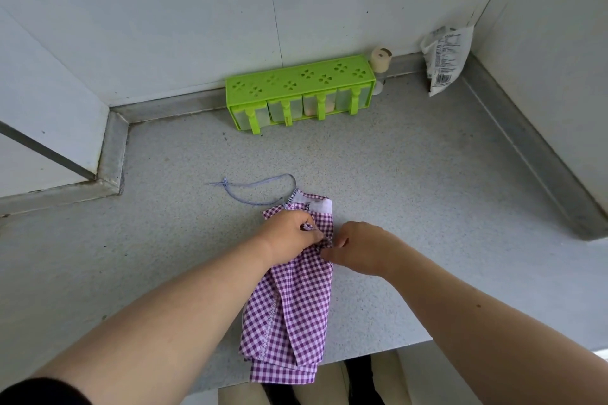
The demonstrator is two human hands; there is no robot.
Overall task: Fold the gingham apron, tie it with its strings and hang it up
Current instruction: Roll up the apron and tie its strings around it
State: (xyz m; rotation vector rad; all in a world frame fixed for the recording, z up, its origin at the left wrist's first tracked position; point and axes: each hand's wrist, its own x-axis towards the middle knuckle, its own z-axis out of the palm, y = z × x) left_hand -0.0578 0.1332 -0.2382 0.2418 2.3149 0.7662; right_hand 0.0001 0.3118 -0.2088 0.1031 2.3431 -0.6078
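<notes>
Fingers of left hand [289, 233] and right hand [358, 248] seemingly pinching string [308, 226] atop folded apron [296, 299].

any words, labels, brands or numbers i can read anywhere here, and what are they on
Nothing here can be read.
White packet leaning in the far right corner: dense black print and a barcode, too small and blurred to read.
Green spice rack: only clover-shaped cutouts, no text.
Small bottle beside the rack: no legible label.
Gingham apron under the hands: a woven trim pattern, no words.
</notes>
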